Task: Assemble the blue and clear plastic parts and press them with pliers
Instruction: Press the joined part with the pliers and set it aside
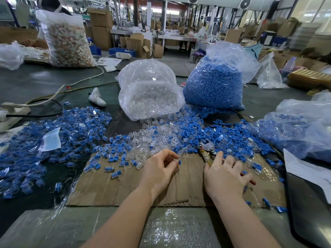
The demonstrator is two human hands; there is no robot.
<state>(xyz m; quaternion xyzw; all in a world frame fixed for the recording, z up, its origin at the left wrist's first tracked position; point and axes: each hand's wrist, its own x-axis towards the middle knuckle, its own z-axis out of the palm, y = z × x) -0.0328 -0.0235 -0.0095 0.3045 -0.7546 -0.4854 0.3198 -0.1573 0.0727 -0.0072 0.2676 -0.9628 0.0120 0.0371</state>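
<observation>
My left hand (160,167) pinches a small blue and clear part (179,161) between thumb and fingertips above the cardboard sheet (136,192). My right hand (225,174) lies on the pliers (208,149), fingers curling over the taped handles; the metal jaws point away toward the pile. Loose clear parts (152,138) lie just beyond the hands, loose blue parts (220,135) to their right. A heap of joined blue-and-clear pieces (59,133) spreads across the left.
A bag of clear parts (150,90) and a bag of blue parts (215,81) stand behind the pile. Another bag of blue pieces (295,129) lies right. A power strip (12,111) with cables sits left. Bubble wrap (172,228) covers the near edge.
</observation>
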